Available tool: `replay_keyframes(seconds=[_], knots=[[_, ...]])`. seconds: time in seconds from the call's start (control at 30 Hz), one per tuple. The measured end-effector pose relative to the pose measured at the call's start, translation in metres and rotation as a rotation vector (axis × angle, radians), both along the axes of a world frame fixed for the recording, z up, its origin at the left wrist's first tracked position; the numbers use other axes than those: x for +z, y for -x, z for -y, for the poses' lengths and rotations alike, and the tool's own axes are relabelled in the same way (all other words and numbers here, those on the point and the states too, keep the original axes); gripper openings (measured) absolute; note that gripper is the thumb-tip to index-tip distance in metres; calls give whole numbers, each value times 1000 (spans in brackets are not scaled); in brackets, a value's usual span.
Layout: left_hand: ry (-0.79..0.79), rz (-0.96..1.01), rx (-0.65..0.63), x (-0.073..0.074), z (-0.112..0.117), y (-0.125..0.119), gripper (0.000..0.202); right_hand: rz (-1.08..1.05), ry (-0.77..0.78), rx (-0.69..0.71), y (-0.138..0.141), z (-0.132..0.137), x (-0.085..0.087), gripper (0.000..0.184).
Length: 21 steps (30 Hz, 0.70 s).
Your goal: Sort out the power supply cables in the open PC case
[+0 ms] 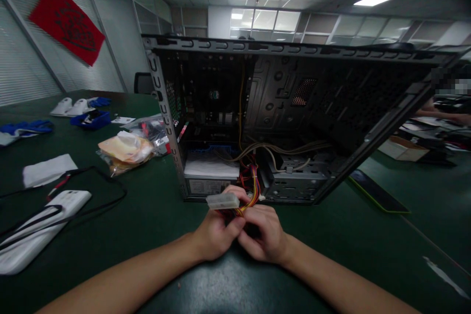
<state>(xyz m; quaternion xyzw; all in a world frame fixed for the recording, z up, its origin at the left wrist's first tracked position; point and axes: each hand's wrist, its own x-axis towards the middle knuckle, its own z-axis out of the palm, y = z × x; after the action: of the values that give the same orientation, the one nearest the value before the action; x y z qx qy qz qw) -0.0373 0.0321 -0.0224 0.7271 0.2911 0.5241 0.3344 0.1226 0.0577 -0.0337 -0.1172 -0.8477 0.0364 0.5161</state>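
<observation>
An open computer case (pixel 253 45) stands on the green table in front of me, its inside facing my hands. A bundle of red, yellow and black power cables (pixel 254 184) comes out of its lower part. My left hand (pixel 218 235) is closed around the cables just below a white multi-pin power connector (pixel 222 201). Pressed close beside it, my right hand (pixel 265 233) pinches the same bundle, its fingertips partly hidden. Inside the case sit a power supply (pixel 204 186) with white paper (pixel 211 163) on top and a dark fan (pixel 214 94).
To the left lie a white power strip (pixel 44 230) with black cords, plastic bags (pixel 127 149), a blue tray (pixel 90 118) and gloves (pixel 25 127). On the right are a flat dark panel with a yellow-green edge (pixel 379 191) and a cardboard box (pixel 403 148). A person's arm (pixel 447 117) shows beyond.
</observation>
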Motion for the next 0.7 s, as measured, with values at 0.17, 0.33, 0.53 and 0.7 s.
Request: replay_keyframes(seconds=[0.17,0.33,0.53,0.7], knots=[[141,-69,37,-4,-3,0,41,81,82,-164,0,-2,-1,19],[140,-120,27,-6,-8,-2,27,183,94,-170,-1,-7,-4,13],[188,-45,-33,-11,-7,-2,48,223,-21,-215,-3,-5,0,15],[250,15,-203,-8,-4,-2,66,221,-202,-191,-4,2,15,20]])
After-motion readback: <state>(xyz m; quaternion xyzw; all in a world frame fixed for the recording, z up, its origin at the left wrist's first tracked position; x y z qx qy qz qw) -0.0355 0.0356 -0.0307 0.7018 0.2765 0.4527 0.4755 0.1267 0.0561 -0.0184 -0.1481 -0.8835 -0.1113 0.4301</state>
